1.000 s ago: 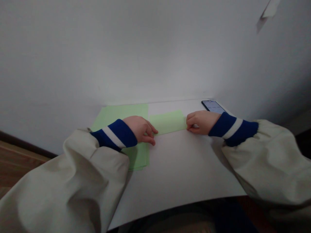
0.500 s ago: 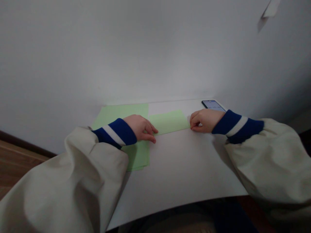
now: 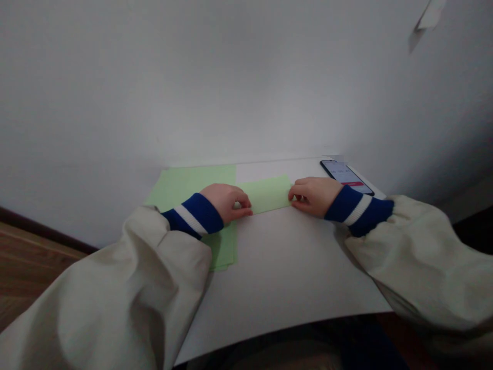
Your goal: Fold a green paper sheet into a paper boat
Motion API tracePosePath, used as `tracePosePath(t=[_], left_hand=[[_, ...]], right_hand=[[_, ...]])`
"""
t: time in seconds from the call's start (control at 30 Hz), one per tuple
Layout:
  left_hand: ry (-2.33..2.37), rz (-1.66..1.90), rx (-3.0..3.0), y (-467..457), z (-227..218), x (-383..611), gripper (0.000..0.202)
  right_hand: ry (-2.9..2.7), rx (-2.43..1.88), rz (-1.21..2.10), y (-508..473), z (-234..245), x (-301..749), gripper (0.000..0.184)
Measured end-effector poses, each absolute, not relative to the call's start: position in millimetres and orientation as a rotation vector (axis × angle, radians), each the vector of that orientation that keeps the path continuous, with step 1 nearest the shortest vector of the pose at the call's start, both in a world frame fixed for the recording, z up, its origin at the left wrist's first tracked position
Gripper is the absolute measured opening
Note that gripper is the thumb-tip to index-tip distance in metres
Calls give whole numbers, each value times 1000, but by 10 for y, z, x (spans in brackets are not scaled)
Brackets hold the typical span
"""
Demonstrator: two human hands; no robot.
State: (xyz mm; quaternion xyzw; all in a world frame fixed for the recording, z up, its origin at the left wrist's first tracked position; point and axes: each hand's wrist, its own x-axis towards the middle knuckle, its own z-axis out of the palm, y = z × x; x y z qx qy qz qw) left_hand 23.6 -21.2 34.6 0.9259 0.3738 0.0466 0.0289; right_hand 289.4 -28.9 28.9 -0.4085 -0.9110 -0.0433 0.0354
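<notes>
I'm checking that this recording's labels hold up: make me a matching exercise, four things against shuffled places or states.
1. Left hand
2. Larger green sheets
3. Phone
4. Right hand

A. Far right of the table, screen lit
B. Fingertips at the right end of the green strip
C. Partly hidden by the left sleeve
D. Fingertips at the strip's left end

Pairs: 1-D, 2-C, 3-A, 4-B

A plain pale wall [image 3: 246,92] fills the upper half of the frame, greyish in dim, soft light and darkening toward the right edge. At the upper right, a small white piece [image 3: 431,14] stands out from it, casting a shadow. A white tabletop [image 3: 300,277] spans the centre, its far edge along the wall. At the lower left, a brown wood-grained surface [image 3: 31,272] shows beneath a dark strip [image 3: 42,231].
</notes>
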Motion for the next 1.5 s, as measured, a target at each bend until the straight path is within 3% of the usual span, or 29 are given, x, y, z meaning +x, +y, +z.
tracePosePath(t=[0.1, 0.2, 0.3, 0.53, 0.9, 1.0, 1.27, 1.33, 1.43, 1.5], left_hand=[[1077, 278, 2937, -197, 280, 211, 25], [1379, 330, 2957, -169, 186, 167, 56], [1688, 273, 2861, -147, 98, 133, 69], [1669, 302, 2701, -134, 82, 164, 66], [1294, 672, 2483, -135, 185, 224, 48], [1132, 708, 2560, -162, 164, 232, 49], [929, 850, 2935, -231, 268, 214, 30], [772, 823, 3038, -226, 289, 212, 29], [585, 794, 3079, -224, 295, 218, 28], [515, 799, 3059, -225, 293, 216, 37]], right_hand=[[-2787, -1172, -142, -316, 306, 2843, 15], [-2765, -1132, -150, -335, 309, 2810, 13], [-2763, -1130, -166, -345, 310, 2794, 14], [-2752, -1126, -192, -334, 301, 2794, 15], [-2605, -1067, -121, -268, 204, 2824, 17], [-2479, -1054, -99, -250, 177, 2827, 28], [-2176, -999, -207, -360, 278, 2781, 82], [-2135, -953, -283, -372, 310, 2785, 77], [-2229, -805, -351, -356, 341, 2804, 43], [-2365, -698, -348, -335, 350, 2818, 24]])
